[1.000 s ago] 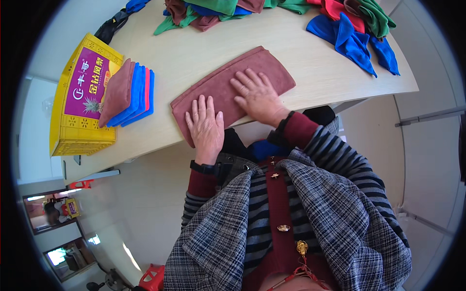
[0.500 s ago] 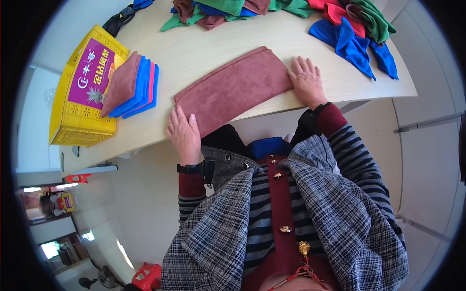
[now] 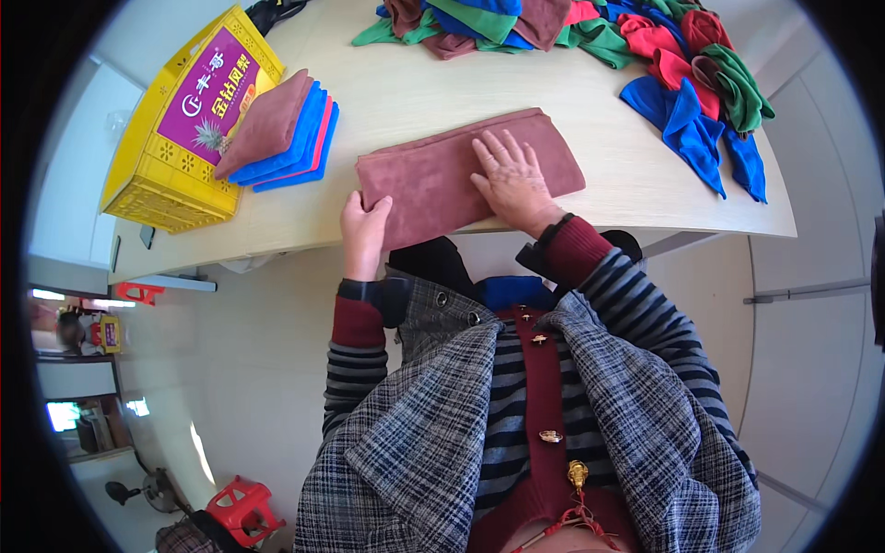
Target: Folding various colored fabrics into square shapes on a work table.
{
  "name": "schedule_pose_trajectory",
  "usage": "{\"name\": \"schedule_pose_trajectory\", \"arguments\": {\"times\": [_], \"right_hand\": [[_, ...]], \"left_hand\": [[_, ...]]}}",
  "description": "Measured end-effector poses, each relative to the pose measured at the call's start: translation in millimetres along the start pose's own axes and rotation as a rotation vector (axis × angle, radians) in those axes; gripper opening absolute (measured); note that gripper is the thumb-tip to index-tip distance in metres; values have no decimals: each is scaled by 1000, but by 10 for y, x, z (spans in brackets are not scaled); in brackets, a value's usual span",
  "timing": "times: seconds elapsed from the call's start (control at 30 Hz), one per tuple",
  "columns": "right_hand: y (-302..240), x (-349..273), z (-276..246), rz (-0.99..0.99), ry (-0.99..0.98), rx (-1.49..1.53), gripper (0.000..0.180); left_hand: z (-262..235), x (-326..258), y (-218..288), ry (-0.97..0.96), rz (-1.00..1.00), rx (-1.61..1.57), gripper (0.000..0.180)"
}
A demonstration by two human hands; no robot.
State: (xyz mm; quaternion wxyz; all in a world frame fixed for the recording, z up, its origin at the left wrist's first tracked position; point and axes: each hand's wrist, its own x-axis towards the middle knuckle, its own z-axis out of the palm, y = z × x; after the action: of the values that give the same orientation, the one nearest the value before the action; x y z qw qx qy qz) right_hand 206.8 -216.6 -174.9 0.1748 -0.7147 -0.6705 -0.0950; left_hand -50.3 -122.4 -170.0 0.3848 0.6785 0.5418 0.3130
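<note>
A reddish-brown towel (image 3: 429, 189), folded into a long strip, lies at the table's front edge, its near side reaching to the edge. My left hand (image 3: 365, 229) pinches its left end, the thumb on top and the other fingers partly hidden. Spread flat on the strip, right of its middle, is my right hand (image 3: 513, 180), fingers apart and holding nothing. To the left stands a neat stack of folded towels: a brown one (image 3: 269, 124) on top, with blue (image 3: 309, 152) and red layers under it.
A yellow box (image 3: 175, 184) with a purple label stands behind the stack at the table's left. Loose green, blue, red and brown towels (image 3: 479, 23) are heaped along the far side. A blue towel (image 3: 678, 129) hangs toward the right. Red stools (image 3: 244, 510) are on the floor.
My right hand has moved left from the towel's right end onto its top. My left hand has closed on the left end. The strip looks shorter. The view has shifted slightly.
</note>
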Motion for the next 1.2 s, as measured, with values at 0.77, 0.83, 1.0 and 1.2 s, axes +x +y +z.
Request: {"name": "schedule_pose_trajectory", "arguments": {"times": [0.77,0.83,1.0,1.2], "right_hand": [[-337,-78,-13,-2,-110,-59,57],[-288,-153,-30,-4,-60,9,56],[-196,-583,-176,-55,-74,233,55],[-36,-861,-263,-152,-61,245,58]], "left_hand": [[462,221,1376,-409,155,-741,70],[775,383,1389,-456,178,-696,71],[1349,614,1422,-508,149,-380,73],[1860,682,1471,-338,400,210,77]]}}
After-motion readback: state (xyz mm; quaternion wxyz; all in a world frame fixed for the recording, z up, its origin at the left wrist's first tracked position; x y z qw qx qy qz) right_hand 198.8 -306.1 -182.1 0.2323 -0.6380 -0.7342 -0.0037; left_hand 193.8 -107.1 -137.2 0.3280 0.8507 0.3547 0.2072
